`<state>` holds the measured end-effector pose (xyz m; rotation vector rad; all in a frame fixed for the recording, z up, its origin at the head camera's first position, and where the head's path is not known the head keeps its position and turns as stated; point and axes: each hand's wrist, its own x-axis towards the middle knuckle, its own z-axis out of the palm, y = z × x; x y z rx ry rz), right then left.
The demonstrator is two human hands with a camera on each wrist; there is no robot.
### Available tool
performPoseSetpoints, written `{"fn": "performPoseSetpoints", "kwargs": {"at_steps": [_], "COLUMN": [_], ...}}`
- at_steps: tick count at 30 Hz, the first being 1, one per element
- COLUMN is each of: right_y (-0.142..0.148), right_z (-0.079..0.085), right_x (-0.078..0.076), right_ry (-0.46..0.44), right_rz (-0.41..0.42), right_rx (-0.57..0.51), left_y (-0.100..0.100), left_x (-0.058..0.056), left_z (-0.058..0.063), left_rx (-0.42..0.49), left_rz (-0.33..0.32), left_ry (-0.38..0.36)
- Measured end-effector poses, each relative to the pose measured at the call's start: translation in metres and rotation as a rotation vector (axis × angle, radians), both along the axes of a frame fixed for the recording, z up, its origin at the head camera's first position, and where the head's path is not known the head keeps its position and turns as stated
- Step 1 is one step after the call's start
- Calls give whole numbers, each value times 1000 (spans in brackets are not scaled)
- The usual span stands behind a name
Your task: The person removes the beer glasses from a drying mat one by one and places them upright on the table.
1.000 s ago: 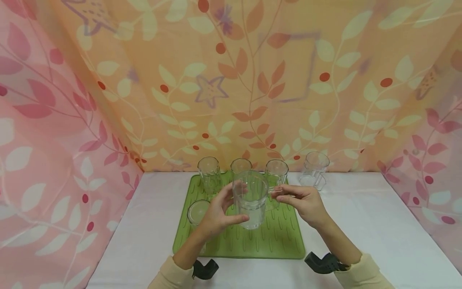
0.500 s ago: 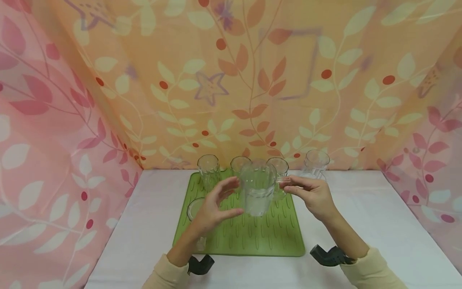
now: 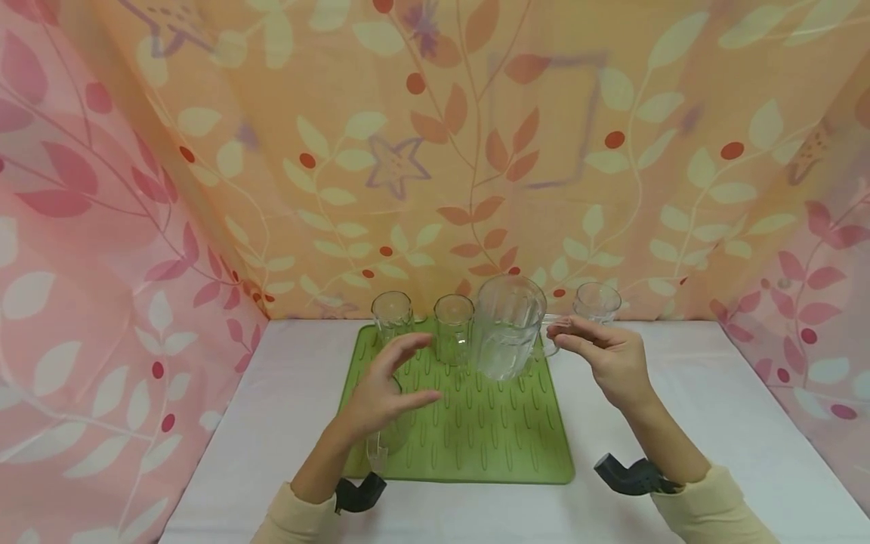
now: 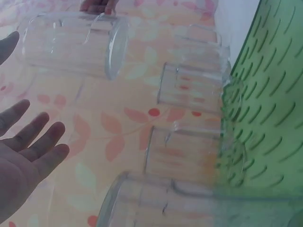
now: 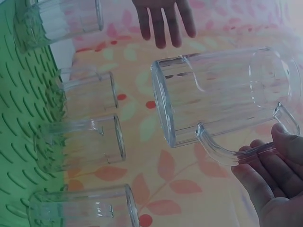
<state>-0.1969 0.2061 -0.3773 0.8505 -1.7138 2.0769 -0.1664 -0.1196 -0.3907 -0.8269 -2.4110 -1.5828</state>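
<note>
A large clear glass mug (image 3: 506, 329) is held in the air above the far right part of a green ribbed mat (image 3: 476, 453). My right hand (image 3: 612, 363) pinches its handle between thumb and fingers, which the right wrist view shows close up on the mug's handle (image 5: 220, 153). My left hand (image 3: 381, 389) is off to the mug's left, apart from it, with fingers spread and nothing in them. Beneath that hand, a mug (image 3: 390, 438) near the mat's left side is partly covered.
Along the mat's back edge stand glass mugs (image 3: 393, 311) (image 3: 454, 329); the held mug overlaps another behind it. One more mug (image 3: 598, 301) stands on the white table (image 3: 680, 423), right of the mat. A patterned curtain (image 3: 435, 227) hangs behind.
The mug has moved away and to the right in my right hand, out of my left hand's hold. My left hand has drawn back to the left.
</note>
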Motion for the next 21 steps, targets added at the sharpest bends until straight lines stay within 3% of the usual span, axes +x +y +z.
{"fn": "performPoseSetpoints", "kwargs": {"at_steps": [8, 15, 21], "right_y": [12, 21, 31], "right_z": [7, 13, 15], "right_x": [-2, -3, -2], "right_ry": [35, 11, 8], "right_rz": [-32, -96, -113], "right_rx": [-17, -64, -139], "left_y": [-16, -34, -46], "left_x": [2, 3, 5], "left_z": [0, 4, 5], "left_rx": [-25, -50, -72], "left_rz": [37, 99, 124], "left_ry": [-26, 33, 12]}}
